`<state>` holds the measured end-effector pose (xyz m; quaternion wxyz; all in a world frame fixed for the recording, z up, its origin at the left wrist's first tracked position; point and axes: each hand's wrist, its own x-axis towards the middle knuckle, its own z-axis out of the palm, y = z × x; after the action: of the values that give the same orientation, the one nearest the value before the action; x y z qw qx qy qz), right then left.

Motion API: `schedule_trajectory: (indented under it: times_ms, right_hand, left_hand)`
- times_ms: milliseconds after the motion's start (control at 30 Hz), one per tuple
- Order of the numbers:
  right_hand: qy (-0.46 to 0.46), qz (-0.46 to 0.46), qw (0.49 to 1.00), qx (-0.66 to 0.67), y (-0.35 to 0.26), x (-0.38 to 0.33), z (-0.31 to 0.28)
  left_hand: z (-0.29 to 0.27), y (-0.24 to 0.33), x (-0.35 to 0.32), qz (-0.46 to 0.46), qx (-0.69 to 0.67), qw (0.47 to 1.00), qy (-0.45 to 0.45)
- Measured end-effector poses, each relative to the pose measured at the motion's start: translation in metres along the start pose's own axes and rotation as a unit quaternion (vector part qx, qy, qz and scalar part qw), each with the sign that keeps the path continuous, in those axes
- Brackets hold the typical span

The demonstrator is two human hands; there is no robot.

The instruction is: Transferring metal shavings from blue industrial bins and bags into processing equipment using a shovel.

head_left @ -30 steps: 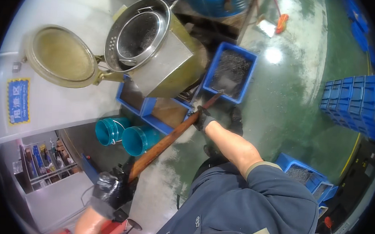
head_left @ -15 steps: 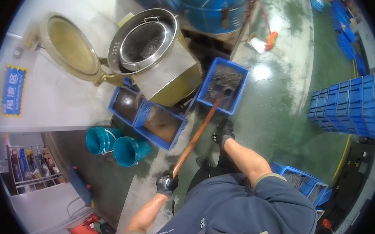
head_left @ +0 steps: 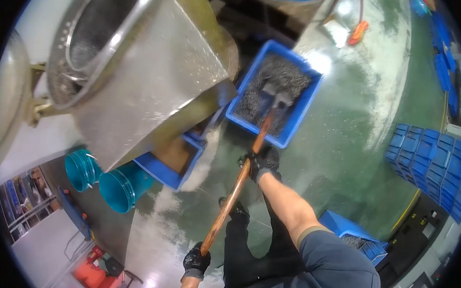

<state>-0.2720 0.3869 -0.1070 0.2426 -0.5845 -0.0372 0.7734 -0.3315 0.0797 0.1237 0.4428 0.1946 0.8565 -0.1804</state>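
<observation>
A shovel (head_left: 233, 196) with a long wooden handle slants across the middle, its metal blade lying in a blue crate (head_left: 300, 122) of small grey metal pieces (head_left: 291, 74). My left hand (head_left: 197, 260), in a black glove, is closed round the handle's near end. Farther up, close below the crate, my right hand (head_left: 254, 163), also gloved in black, wraps the handle. The blade is partly sunk among the pieces.
To the left stands a large metal machine (head_left: 140, 71) with a round drum (head_left: 98, 25). Below it are a blue bin (head_left: 161, 170) and two teal buckets (head_left: 117, 190). Stacked blue crates (head_left: 428, 159) stand at right; another crate (head_left: 341, 225) with grey pieces sits near my right arm.
My right hand has taken hold of the shovel handle, from beside it before. My view has moved closer to the machine and crate. My left hand keeps its grip.
</observation>
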Motion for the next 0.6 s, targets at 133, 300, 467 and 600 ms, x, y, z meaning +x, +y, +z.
schedule_trajectory:
  times_ms: [133,300,467,600]
  right_hand:
    - [0.077,-0.013,0.996,0.047,-0.006,0.130,-0.055]
    - [0.114,-0.023,0.992,-0.049,0.010,0.136,-0.063]
    - [0.074,-0.077,0.993,-0.045,0.009,0.083,-0.033]
    - [0.068,-0.032,0.997,-0.011,0.024,0.113,-0.058]
  left_hand:
    - [0.043,0.043,0.064,0.050,-0.016,0.997,0.058]
    - [0.091,0.021,0.093,0.089,-0.056,0.991,0.080]
    - [0.128,-0.017,0.097,0.074,-0.064,0.994,0.046]
    - [0.125,-0.021,0.095,0.125,-0.106,0.982,0.094]
